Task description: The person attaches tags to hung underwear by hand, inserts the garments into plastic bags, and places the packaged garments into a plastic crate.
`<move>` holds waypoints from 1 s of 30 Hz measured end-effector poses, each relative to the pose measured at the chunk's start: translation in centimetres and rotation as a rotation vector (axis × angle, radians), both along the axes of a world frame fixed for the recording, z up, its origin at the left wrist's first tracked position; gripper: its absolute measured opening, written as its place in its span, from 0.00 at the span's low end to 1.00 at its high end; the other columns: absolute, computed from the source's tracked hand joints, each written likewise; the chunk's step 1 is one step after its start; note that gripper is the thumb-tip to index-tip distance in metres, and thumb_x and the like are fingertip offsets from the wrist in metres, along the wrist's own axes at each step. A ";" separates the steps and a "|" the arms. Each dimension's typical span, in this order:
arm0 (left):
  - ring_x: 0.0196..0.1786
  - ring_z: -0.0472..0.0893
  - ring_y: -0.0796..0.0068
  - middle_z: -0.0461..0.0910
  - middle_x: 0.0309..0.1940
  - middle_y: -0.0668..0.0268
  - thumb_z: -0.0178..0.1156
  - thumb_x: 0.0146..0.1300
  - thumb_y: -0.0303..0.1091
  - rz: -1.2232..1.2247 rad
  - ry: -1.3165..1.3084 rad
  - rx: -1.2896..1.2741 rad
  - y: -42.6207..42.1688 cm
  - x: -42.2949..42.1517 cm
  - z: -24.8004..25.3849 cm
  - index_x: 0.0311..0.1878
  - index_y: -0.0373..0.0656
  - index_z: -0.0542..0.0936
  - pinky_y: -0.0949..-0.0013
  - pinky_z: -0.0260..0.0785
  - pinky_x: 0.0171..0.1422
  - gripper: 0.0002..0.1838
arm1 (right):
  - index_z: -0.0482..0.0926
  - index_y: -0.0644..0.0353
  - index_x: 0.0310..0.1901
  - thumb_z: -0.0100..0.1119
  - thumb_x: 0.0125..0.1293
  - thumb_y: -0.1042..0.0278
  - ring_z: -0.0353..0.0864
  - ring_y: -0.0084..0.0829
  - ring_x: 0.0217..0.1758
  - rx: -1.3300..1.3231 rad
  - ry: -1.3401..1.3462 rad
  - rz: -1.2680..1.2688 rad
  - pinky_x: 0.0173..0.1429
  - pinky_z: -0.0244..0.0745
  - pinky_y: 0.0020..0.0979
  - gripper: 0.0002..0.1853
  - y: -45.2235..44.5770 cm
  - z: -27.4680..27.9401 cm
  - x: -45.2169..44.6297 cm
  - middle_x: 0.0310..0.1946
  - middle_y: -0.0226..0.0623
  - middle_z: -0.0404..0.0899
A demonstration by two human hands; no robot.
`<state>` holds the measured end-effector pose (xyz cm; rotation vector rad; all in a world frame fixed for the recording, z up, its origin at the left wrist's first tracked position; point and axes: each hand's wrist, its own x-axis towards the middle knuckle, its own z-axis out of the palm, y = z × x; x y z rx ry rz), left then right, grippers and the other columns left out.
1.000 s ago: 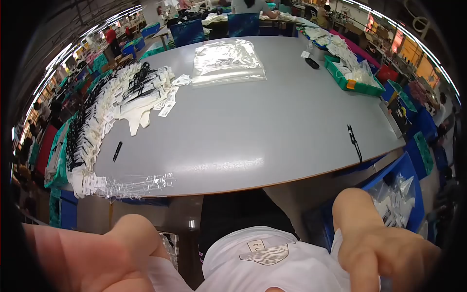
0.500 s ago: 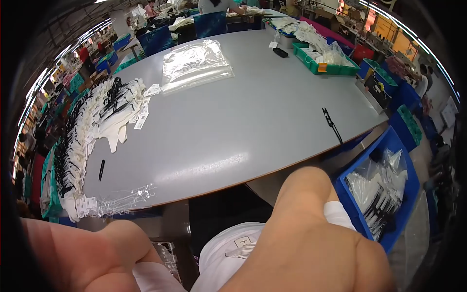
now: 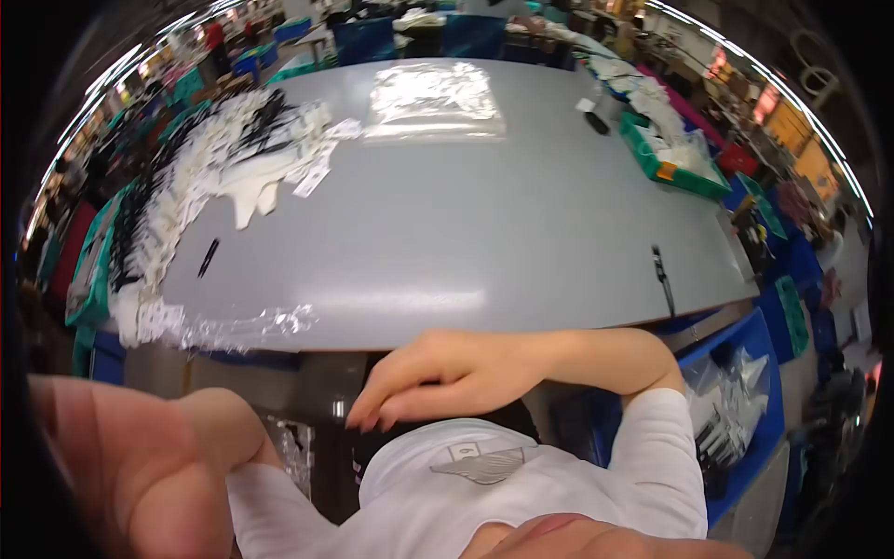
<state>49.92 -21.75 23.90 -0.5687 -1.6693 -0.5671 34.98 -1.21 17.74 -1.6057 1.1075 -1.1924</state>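
My right hand (image 3: 442,373) hovers in front of my body by the table's near edge. Its fingers reach left and down, the thumb stands a little apart, and nothing is in it. Raised close to the camera at lower left is my left hand (image 3: 121,466), palm side showing; its fingers run past the dark view edge, so what they do is hidden. Closest to it on the grey table (image 3: 438,214) lie clear plastic bags (image 3: 247,326) and a row of white garments (image 3: 251,182) with black hangers and white tags.
A black pen (image 3: 209,258) lies left, and black thread snips (image 3: 662,279) lie right. Clear bags (image 3: 433,98) are stacked at the back, near a dark object (image 3: 596,122). A green tray (image 3: 680,168) stands back right. A blue bin (image 3: 759,429) holds bagged garments below the right edge.
My right hand has come down from near the camera to in front of my body. The left hand stays raised close by. The view has turned left and tilted down.
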 end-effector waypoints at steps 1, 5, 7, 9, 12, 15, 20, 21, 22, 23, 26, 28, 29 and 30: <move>0.41 0.75 0.69 0.78 0.43 0.66 0.56 0.67 0.37 0.053 -0.014 0.049 -1.3 0.3 -0.4 0.54 0.42 0.77 0.66 0.69 0.47 0.15 | 0.80 0.60 0.53 0.52 0.71 0.74 0.79 0.28 0.38 0.046 0.213 -0.165 0.41 0.73 0.26 0.12 0.1 -2.1 -1.5 0.51 0.36 0.81; 0.39 0.77 0.67 0.80 0.41 0.63 0.57 0.66 0.35 0.350 -0.146 0.265 -9.7 -1.2 -2.9 0.54 0.39 0.78 0.64 0.71 0.46 0.16 | 0.79 0.58 0.50 0.56 0.63 0.79 0.75 0.29 0.29 -0.006 0.824 -0.642 0.36 0.72 0.28 0.14 0.2 -10.0 -6.6 0.41 0.34 0.78; 0.38 0.77 0.66 0.80 0.40 0.62 0.58 0.65 0.34 0.525 -0.315 0.334 -16.1 -2.9 -5.9 0.53 0.38 0.79 0.64 0.71 0.46 0.16 | 0.78 0.57 0.50 0.57 0.61 0.78 0.75 0.32 0.28 0.043 0.769 -0.705 0.37 0.73 0.31 0.15 -0.8 -13.1 -9.0 0.40 0.35 0.76; 0.38 0.78 0.66 0.81 0.39 0.60 0.58 0.64 0.33 0.731 -0.540 0.329 -22.4 -4.7 -10.4 0.53 0.37 0.79 0.63 0.72 0.45 0.16 | 0.77 0.57 0.52 0.57 0.61 0.79 0.75 0.32 0.27 0.007 0.777 -0.716 0.36 0.73 0.30 0.16 -2.7 -15.6 -10.6 0.39 0.35 0.74; 0.43 0.80 0.55 0.82 0.41 0.53 0.59 0.63 0.34 1.084 -0.924 0.232 -29.7 -5.9 -17.5 0.48 0.33 0.80 0.56 0.72 0.51 0.15 | 0.76 0.57 0.53 0.55 0.61 0.80 0.73 0.30 0.26 -0.032 0.957 -0.817 0.34 0.72 0.29 0.18 -5.4 -18.7 -12.1 0.38 0.35 0.74; 0.44 0.81 0.49 0.82 0.42 0.50 0.59 0.62 0.34 1.292 -1.122 0.191 -33.8 -7.4 -22.4 0.44 0.32 0.80 0.52 0.73 0.53 0.14 | 0.75 0.58 0.53 0.54 0.61 0.81 0.72 0.30 0.25 -0.064 0.993 -0.907 0.32 0.70 0.29 0.18 -6.5 -20.6 -12.5 0.37 0.34 0.73; 0.39 0.82 0.49 0.83 0.37 0.52 0.58 0.61 0.33 1.410 -1.087 0.072 -39.2 -11.2 -28.8 0.39 0.35 0.83 0.53 0.76 0.46 0.11 | 0.76 0.58 0.53 0.53 0.60 0.83 0.70 0.29 0.23 -0.037 0.935 -0.959 0.31 0.69 0.29 0.19 -6.2 -21.7 -12.7 0.35 0.33 0.72; 0.38 0.82 0.50 0.83 0.37 0.53 0.58 0.61 0.33 1.413 -1.108 0.054 -39.5 -11.9 -29.4 0.39 0.35 0.83 0.54 0.75 0.46 0.11 | 0.76 0.58 0.53 0.53 0.60 0.83 0.69 0.29 0.23 -0.029 0.917 -0.954 0.30 0.68 0.29 0.19 -6.1 -21.6 -12.7 0.34 0.33 0.72; 0.37 0.81 0.51 0.83 0.36 0.53 0.58 0.62 0.32 1.397 -1.128 0.046 -38.7 -12.2 -28.9 0.40 0.35 0.83 0.55 0.75 0.45 0.11 | 0.76 0.58 0.53 0.53 0.60 0.83 0.69 0.29 0.23 -0.029 0.908 -0.947 0.30 0.68 0.29 0.19 -6.4 -21.4 -12.9 0.34 0.33 0.72; 0.37 0.81 0.53 0.83 0.36 0.54 0.58 0.62 0.32 1.371 -1.146 0.044 -38.1 -12.5 -28.2 0.40 0.35 0.83 0.56 0.75 0.45 0.11 | 0.76 0.58 0.53 0.53 0.60 0.83 0.69 0.29 0.23 -0.030 0.898 -0.939 0.30 0.68 0.29 0.19 -6.7 -21.3 -13.0 0.34 0.33 0.72; 0.35 0.81 0.57 0.83 0.35 0.56 0.58 0.62 0.30 1.273 -1.130 0.082 -34.8 -11.5 -25.0 0.41 0.35 0.83 0.60 0.74 0.43 0.10 | 0.76 0.58 0.53 0.53 0.60 0.84 0.69 0.28 0.23 -0.032 0.911 -0.941 0.30 0.67 0.28 0.19 -6.6 -21.4 -13.0 0.33 0.32 0.72; 0.34 0.81 0.59 0.84 0.34 0.57 0.58 0.62 0.29 1.186 -1.058 0.152 -31.6 -9.2 -22.1 0.42 0.34 0.83 0.62 0.73 0.42 0.10 | 0.77 0.58 0.52 0.53 0.60 0.84 0.69 0.27 0.24 -0.002 0.852 -0.921 0.30 0.66 0.27 0.19 -6.2 -21.6 -13.3 0.33 0.32 0.71; 0.33 0.80 0.61 0.84 0.34 0.57 0.58 0.62 0.28 1.124 -0.995 0.214 -29.8 -7.6 -20.6 0.42 0.34 0.83 0.63 0.73 0.41 0.10 | 0.78 0.59 0.51 0.53 0.60 0.83 0.69 0.26 0.24 0.006 0.755 -0.895 0.30 0.66 0.26 0.17 -6.2 -21.2 -13.6 0.34 0.32 0.72; 0.33 0.80 0.62 0.84 0.33 0.58 0.58 0.62 0.28 1.053 -0.924 0.281 -27.9 -5.9 -19.3 0.43 0.34 0.83 0.65 0.73 0.41 0.10 | 0.79 0.59 0.50 0.54 0.61 0.83 0.68 0.24 0.25 0.014 0.656 -0.870 0.31 0.66 0.25 0.16 -6.1 -20.8 -14.0 0.35 0.32 0.73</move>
